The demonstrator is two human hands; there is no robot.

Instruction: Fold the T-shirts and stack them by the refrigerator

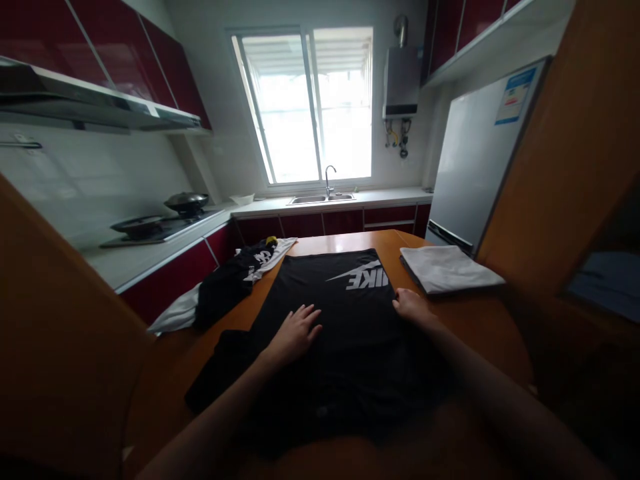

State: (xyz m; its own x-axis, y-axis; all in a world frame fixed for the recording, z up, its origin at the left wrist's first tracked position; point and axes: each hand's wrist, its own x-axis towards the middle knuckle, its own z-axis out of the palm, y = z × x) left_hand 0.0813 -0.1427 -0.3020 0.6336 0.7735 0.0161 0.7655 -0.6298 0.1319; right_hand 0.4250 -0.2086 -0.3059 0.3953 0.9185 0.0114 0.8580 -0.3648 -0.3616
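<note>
A black T-shirt (345,340) lies spread flat in front of me, its white NIKE print (367,275) upside down near the far right corner. My left hand (295,330) rests palm down on the middle of the shirt, fingers spread. At the shirt's right edge, just below the print, my right hand (411,307) is closed with the fabric edge at its fingertips. The near part of the shirt is dark and hard to make out.
The wooden table (345,243) bears rumpled black-and-white clothes (225,287) at left and folded light grey clothing (450,268) at right. Beyond are a sink (310,199), a stove with a pan (137,225) and a lidded wok (186,201), and a fridge (480,147).
</note>
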